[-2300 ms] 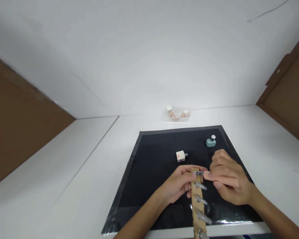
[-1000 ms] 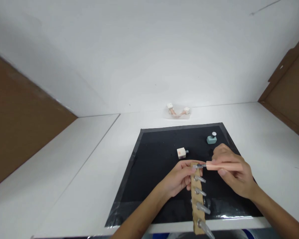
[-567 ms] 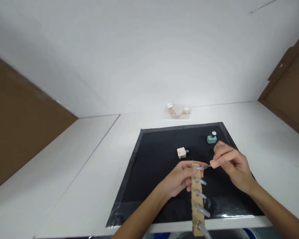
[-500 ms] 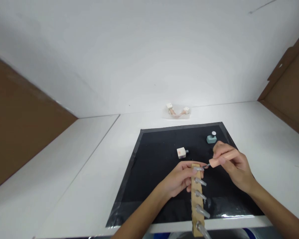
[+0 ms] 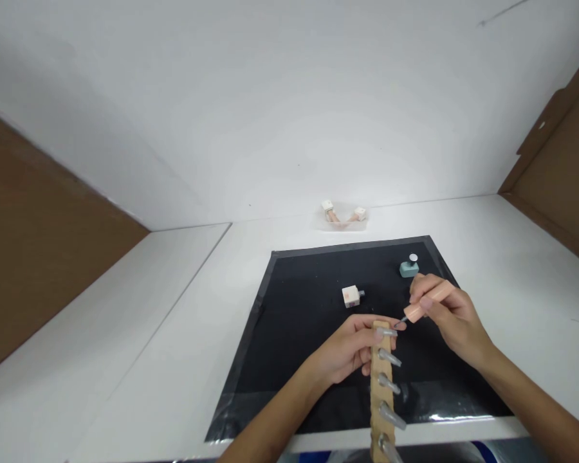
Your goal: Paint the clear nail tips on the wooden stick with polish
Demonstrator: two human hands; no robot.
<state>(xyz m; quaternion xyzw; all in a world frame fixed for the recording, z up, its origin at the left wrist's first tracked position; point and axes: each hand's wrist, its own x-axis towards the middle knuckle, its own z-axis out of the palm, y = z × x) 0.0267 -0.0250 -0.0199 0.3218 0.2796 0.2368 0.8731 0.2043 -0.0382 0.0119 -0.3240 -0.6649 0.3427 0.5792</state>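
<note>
My left hand [image 5: 351, 347] is closed around the far end of a wooden strip [image 5: 381, 402], with the thumb near the farthest nail tip. Several greyish false nail tips [image 5: 389, 357] stick out from the strip toward the right. In my right hand [image 5: 451, 315] is a nail polish brush [image 5: 428, 302] with a peach handle, held in a pinch. Its dark bristle end points down-left, close to the farthest nail tip; whether it touches I cannot tell. A white polish bottle [image 5: 351, 296], without its cap, lies on its side beyond my left hand.
A black mat [image 5: 289, 360] covers part of the white table [image 5: 154, 360]. A small teal bottle-like item [image 5: 408, 269] with a round white top is at its far right. Behind the mat, a clear tray [image 5: 341, 226] holds peach-handled bottles. Brown panels [image 5: 43, 244] flank both sides.
The brush handle has tilted more steeply, and its tip sits slightly lower. The strip and my left hand have shifted a little toward me. Both hands keep their hold.
</note>
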